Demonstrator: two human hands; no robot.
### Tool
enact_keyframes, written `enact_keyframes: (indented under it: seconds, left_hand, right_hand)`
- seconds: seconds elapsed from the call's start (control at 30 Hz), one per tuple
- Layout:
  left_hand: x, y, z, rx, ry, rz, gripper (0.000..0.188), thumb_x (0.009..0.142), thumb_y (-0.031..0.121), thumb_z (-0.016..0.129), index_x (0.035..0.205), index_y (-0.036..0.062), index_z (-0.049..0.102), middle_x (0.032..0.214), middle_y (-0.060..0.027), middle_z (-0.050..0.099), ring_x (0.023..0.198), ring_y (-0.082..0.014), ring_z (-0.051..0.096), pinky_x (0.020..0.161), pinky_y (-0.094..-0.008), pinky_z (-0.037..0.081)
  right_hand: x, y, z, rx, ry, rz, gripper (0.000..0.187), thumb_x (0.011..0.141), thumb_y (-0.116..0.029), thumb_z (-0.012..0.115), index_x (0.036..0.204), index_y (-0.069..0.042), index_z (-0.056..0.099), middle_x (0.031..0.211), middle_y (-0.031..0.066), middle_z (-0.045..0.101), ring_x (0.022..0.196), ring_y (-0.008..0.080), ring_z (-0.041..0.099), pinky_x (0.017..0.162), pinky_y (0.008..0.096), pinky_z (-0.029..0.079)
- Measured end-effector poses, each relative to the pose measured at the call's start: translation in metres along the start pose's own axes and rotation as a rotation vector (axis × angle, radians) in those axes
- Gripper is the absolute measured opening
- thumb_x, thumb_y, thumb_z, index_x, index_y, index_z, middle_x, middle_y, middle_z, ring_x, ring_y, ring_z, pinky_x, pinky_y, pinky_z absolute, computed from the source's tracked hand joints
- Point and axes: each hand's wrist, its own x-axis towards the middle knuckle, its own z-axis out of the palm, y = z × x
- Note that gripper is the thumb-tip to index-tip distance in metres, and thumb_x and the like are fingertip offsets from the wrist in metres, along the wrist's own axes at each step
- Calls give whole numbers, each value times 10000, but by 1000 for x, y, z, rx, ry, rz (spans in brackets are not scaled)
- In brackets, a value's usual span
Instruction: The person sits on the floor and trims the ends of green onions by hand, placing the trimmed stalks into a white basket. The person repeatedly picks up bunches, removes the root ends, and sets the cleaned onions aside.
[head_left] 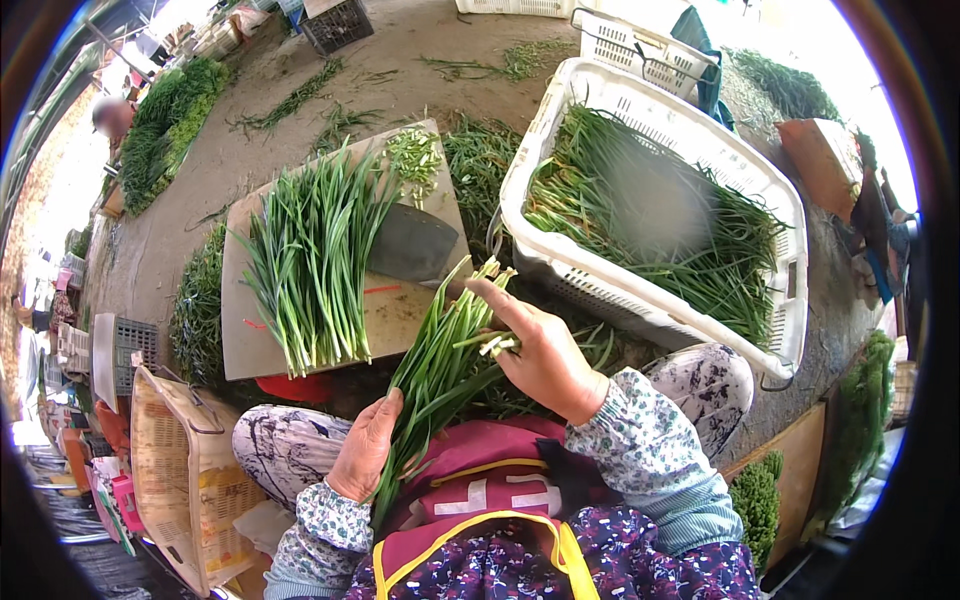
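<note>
A bunch of garlic chives (440, 345) lies slantwise over my lap, its pale stem ends up and to the right. My left hand (370, 445) is closed round the leafy lower part. At the stem end, my right hand (540, 350) has its index finger stretched along the tips, while its other fingers are curled round a few pale stalks. Beyond the bunch, a cleaver (412, 243) rests on a cutting board (240, 345), its handle partly hidden by the stems. A larger pile of chives (320, 260) covers the board's left side. Short trimmed stem ends (413, 162) lie near its far corner.
A white plastic crate (650, 285) full of chives stands at the right, with another white crate (640, 55) behind it. A yellowish crate (165, 470) is at the lower left. Loose greens (480, 165) litter the ground beside the board. A person (113, 118) is at the far left.
</note>
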Motion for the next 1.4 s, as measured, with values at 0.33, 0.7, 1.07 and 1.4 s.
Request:
enact_keyframes:
  seconds: [0.33, 0.7, 1.07, 1.4]
  left_hand:
    - [3, -8, -4, -119, -45, -76, 514, 1036, 494, 435, 1210, 37, 596, 868, -99, 708, 511, -119, 585, 449, -254, 469]
    - [2, -10, 1, -114, -98, -72, 309, 986, 248, 581, 1210, 36, 573, 906, -4, 655, 602, -78, 598, 468, -235, 490]
    - [3, -12, -3, 6, -82, 15, 303, 1020, 313, 525, 1110, 36, 607, 747, -33, 642, 468, -133, 554, 425, -259, 433]
    - [3, -20, -8, -83, -168, -7, 339, 1024, 359, 540, 1134, 40, 572, 764, -3, 604, 467, -103, 486, 396, -248, 371]
  right_hand:
    - [-8, 3, 15, 323, 5, 109, 313, 806, 27, 698, 1116, 4, 663, 1021, 195, 710, 977, 303, 710, 836, 332, 548]
    - [-13, -2, 29, 343, -73, 166, 353, 820, -26, 715, 1166, 7, 654, 1001, 223, 707, 982, 352, 698, 818, 347, 553]
    - [-18, -1, 8, 179, -241, 39, 408, 705, 35, 665, 1102, -53, 693, 936, 158, 649, 880, 389, 659, 786, 393, 553]
    - [2, 1, -15, 1031, 187, 533, 66, 1020, -140, 560, 1022, -80, 586, 861, 0, 673, 665, 47, 596, 513, 167, 391]
